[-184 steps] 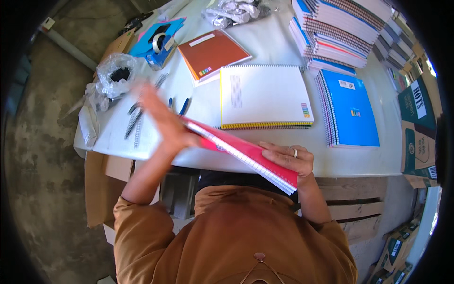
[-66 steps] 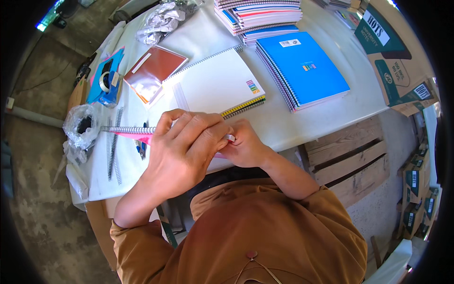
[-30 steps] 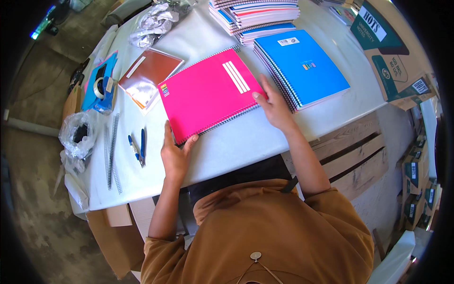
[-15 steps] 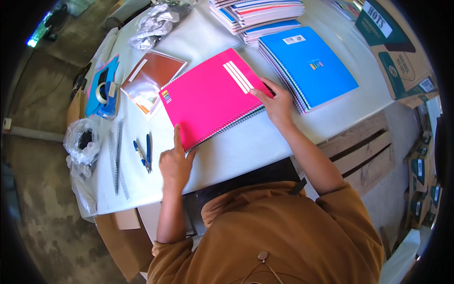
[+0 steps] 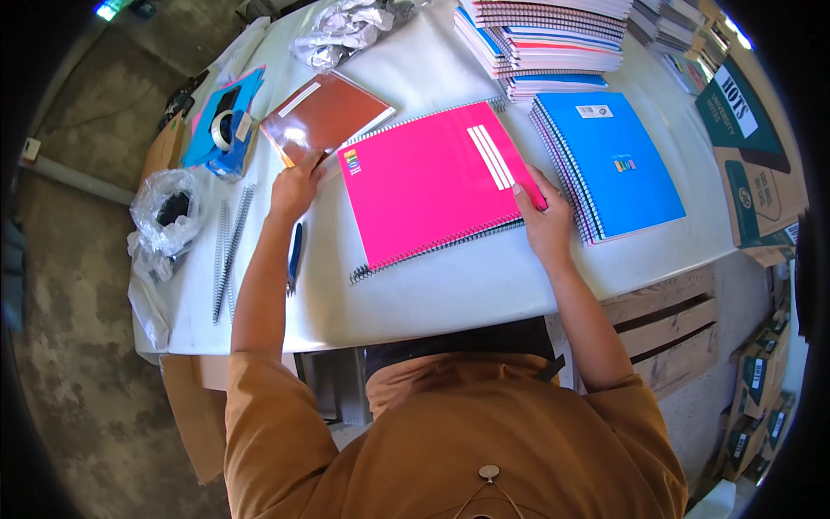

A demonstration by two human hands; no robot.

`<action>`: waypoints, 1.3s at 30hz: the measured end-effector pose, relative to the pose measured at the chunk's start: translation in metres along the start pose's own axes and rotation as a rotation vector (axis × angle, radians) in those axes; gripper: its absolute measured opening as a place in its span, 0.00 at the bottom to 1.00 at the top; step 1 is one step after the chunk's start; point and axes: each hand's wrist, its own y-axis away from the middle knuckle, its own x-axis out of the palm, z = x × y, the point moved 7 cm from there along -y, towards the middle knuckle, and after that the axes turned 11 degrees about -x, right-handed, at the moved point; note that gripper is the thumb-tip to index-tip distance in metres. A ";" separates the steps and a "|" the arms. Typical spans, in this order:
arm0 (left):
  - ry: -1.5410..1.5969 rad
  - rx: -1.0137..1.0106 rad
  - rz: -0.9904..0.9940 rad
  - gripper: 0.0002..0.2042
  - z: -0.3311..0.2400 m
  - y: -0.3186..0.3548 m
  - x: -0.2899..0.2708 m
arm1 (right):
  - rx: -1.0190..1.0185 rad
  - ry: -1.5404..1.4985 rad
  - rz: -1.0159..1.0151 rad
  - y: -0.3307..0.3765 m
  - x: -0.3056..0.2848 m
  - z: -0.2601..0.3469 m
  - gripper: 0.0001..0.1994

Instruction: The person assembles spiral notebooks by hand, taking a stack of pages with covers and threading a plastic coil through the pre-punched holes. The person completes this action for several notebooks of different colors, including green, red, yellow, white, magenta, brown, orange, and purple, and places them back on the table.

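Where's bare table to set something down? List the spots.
Bare table shows between the pink notebook and the near edge, and between the brown notebook and the tall notebook stack. Crowded: the left end, with wire coils, plastic bag, tape dispenser.

Plenty of soft, pale light falls on the white-covered bench [image 5: 424, 303], though I can't tell just where it comes from. A white glare spot sits on the glossy brown rectangular notebook [image 5: 333, 112], and the crumpled silvery plastic [image 5: 346, 33] at the top throws back scattered highlights. The bright pink spiral-bound notebook [image 5: 437, 186] reads crisp and evenly lit. Over at the left, the blotchy brown floor [image 5: 82, 346] is dim. Small patches burn out at the upper left and upper right. Toward the black, rounded rim, straight edges bow and detail softens.
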 end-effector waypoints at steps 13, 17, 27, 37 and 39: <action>0.199 -0.125 -0.068 0.14 0.053 -0.027 -0.071 | -0.045 0.147 0.036 -0.002 0.004 0.009 0.23; 0.123 -0.021 -0.543 0.14 -0.049 0.047 -0.193 | -0.345 0.445 0.009 0.008 -0.011 0.049 0.29; 1.389 0.104 -0.269 0.12 -0.047 0.242 -0.196 | 0.283 -1.352 0.212 0.006 0.032 0.149 0.20; 1.290 -0.353 -0.080 0.11 -0.031 0.239 -0.052 | 0.186 -0.816 0.628 0.037 0.035 0.136 0.18; 1.331 -0.407 -0.021 0.11 -0.029 0.230 -0.045 | 0.214 -0.682 0.689 0.043 0.039 0.118 0.18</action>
